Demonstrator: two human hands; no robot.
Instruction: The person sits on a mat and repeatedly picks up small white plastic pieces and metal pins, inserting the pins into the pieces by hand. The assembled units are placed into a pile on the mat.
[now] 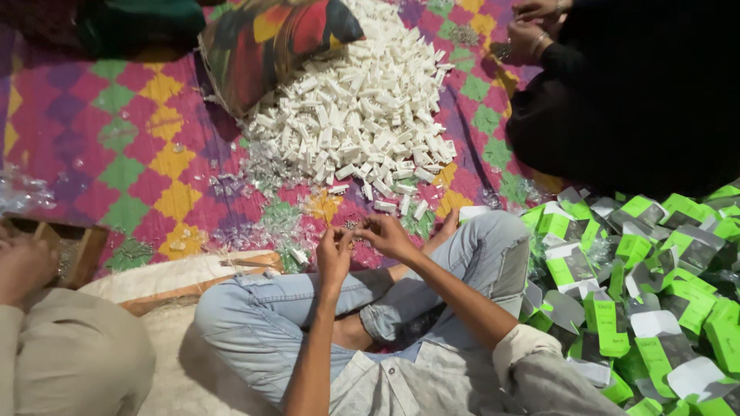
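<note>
**Both hands pinch a small piece above your crossed legs**

Above your crossed legs, in front of your jeans-clad knees, you hold your 2 hands close together. Your left hand (333,254) has its fingers curled and its fingertips pressed together on a tiny item (353,226), too small to tell what it is. Your right hand (388,235) meets it from the other side, thumb and fingers pinching the same small piece, so the 2 hands nearly touch.

Just beyond your hands, a big heap of small white plastic pieces (362,108) lies on the patterned mat (131,139) of pink, yellow and green diamonds. A colourful cushion (270,42) rests against the heap's far left edge. Clear plastic scraps (262,200) are scattered between the heap and your knees.

To your right, a pile of green and grey cardboard packets (640,293) lies beside your knee. Another person's hands (532,31) work at the top right, well apart from yours, and a third person's hand (23,266) shows at the left edge near a wooden frame (85,250).
</note>
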